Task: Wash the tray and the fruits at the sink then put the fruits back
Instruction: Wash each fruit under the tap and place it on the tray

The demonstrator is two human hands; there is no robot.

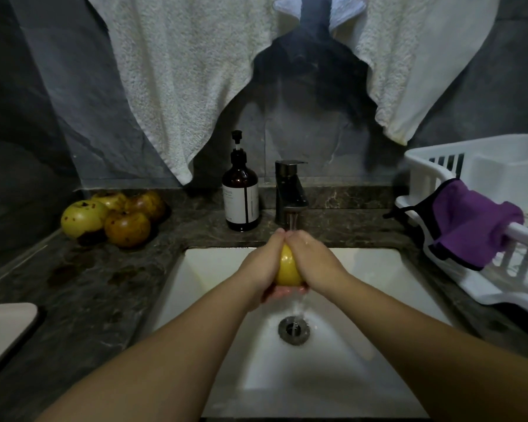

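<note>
left hand (264,263): cupped round the left side of the yellow fruit (287,268), fingers curled over it, fingertips up near the stream.
right hand (313,260): same deal on the other side, wrapped round the fruit so both hands sandwich it.
fruit: held over the sink (214,269) basin, right under the faucet (290,193). Water runs off the bottom and down toward the drain (294,329).
step in hand: looks like rinsing this one fruit. I'd say roll it between the palms so every side meets the water, and keep it low in the basin so nothing splashes onto the counter (98,287).
grip: wet and round means slippery, so keep a hand cupped underneath.
other fruits (113,217): a pile of four or so sits on the counter at the back left, blotchy, probably awaiting their turn.
soap bottle (240,197): just left of the faucet.
dish rack (482,214): on the right, purple cloth (473,223) draped over its rim.
tray: can't say for sure which thing it is.
</note>
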